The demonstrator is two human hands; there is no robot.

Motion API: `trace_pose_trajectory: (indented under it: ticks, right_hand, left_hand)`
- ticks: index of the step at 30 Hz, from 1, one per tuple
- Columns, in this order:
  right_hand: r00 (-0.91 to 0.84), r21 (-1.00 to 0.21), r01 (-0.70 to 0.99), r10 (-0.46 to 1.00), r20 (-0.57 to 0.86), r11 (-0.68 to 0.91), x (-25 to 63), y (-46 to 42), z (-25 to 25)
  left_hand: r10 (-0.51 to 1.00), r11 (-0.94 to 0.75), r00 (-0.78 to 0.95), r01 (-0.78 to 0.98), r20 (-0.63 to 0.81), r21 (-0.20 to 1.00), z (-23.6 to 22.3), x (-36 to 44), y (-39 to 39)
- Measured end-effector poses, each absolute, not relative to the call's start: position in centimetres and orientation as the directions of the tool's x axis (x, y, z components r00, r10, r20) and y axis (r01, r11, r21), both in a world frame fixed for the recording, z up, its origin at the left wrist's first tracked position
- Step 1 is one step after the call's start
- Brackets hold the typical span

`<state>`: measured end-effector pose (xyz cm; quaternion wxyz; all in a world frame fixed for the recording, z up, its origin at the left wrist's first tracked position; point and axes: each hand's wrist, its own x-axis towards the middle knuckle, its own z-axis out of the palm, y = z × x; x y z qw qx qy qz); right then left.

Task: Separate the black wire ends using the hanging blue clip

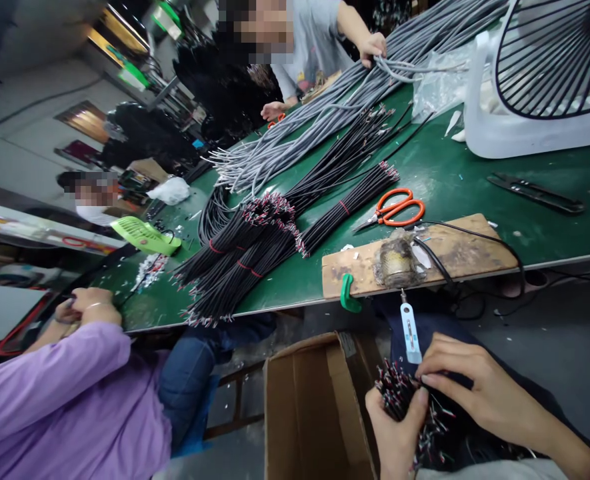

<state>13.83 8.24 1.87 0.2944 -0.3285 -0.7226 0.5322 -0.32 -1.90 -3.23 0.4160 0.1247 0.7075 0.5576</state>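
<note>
My left hand [399, 433] is closed round a bundle of thin black cables [395, 390], whose stripped ends show red and white wires. Thumb and forefinger of my right hand [467, 380] pinch together at the bundle's edge, apparently on one cable end. Just above those fingertips hangs a light-blue clip-like attachment [410, 333]. It sticks out from a small motor [397, 261] fixed on a wooden board [467, 250] at the table edge. More loose cable ends [437, 427] spread below my hands, over my lap.
On the green table [455, 167] lie orange-handled scissors [399, 208], black snips [535, 192], tied black cable bundles [247, 263] and long grey cables [315, 127]. A white fan [489, 133] stands right. A cardboard box [315, 407] is below. Co-workers sit left, in a purple top [85, 407], and across.
</note>
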Motion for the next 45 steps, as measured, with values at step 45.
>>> trace_pose_trajectory:
  ticks: [45]
  right_hand:
    - [-0.578,-0.984,-0.039,0.807,-0.121,-0.175,12.0,6.6,-0.2]
  left_hand:
    - [0.787,0.35,-0.267,-0.548,-0.556,0.759,-3.0,-2.1,-1.4]
